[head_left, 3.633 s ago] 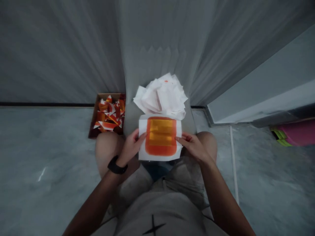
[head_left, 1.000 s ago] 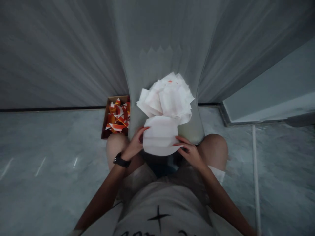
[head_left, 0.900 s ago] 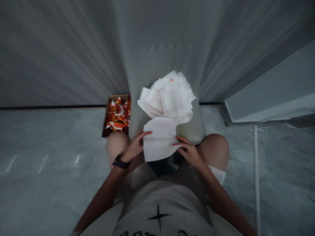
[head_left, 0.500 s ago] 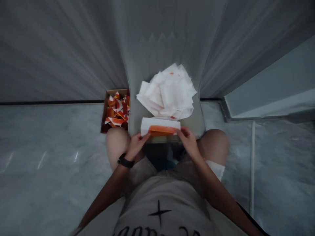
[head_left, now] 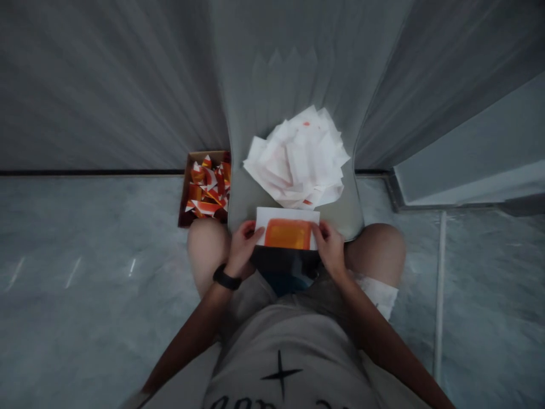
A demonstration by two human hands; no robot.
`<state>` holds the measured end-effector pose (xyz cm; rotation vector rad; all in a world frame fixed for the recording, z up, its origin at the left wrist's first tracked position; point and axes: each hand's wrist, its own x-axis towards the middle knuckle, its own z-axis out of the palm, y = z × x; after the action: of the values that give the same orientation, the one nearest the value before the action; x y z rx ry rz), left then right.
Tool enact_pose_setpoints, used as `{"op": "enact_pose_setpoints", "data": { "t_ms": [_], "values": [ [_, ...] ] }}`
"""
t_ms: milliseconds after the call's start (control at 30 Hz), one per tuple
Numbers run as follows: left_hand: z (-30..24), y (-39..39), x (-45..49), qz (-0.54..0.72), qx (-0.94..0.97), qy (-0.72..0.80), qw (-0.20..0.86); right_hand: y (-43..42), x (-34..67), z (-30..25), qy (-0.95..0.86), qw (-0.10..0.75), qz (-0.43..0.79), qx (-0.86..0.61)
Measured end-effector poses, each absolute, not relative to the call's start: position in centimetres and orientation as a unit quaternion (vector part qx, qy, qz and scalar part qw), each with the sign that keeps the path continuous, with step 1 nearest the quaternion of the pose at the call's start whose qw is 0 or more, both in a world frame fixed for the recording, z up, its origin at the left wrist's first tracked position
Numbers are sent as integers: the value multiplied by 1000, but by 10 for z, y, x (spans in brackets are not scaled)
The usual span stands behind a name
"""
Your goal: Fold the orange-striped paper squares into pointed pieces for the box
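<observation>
Between my hands is a sheet of paper (head_left: 288, 227), white-bordered with an orange printed block, at the front edge of the chair seat. My left hand (head_left: 246, 241) pinches its left edge, thumb on top. The right edge is held by my right hand (head_left: 330, 241), fingers closed on it. Just beyond lies a loose, overlapping pile of white papers (head_left: 298, 159), a few showing specks of orange.
A grey chair (head_left: 251, 201) stands in front of me, its back toward a grey curtain (head_left: 106, 85). On the floor at its left sits a cardboard box (head_left: 183, 196) with folded orange-and-white paper pieces (head_left: 208, 190). My knees flank the seat.
The paper, folded over with its orange part narrow before, now lies flatter and shows a larger orange block. Both hands still hold its sides. The whole view has shifted slightly.
</observation>
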<state>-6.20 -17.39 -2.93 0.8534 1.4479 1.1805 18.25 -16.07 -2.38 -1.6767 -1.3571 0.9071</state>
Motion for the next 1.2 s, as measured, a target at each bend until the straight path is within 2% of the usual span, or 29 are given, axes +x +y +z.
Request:
{"op": "enact_pose_setpoints", "data": {
  "t_ms": [333,567,767,1200],
  "values": [
    [-14,-180,-56,489,310,547,605,-178,187,-24,-441,428,411,-673],
    [-5,-177,-48,493,244,500,669,-165,199,0,-343,438,576,-599],
    [-10,-165,-37,472,260,561,628,-163,208,-5,-316,443,641,-541],
    [-8,-145,-24,468,360,572,570,-150,218,-5,-344,433,622,-554]
  ]
}}
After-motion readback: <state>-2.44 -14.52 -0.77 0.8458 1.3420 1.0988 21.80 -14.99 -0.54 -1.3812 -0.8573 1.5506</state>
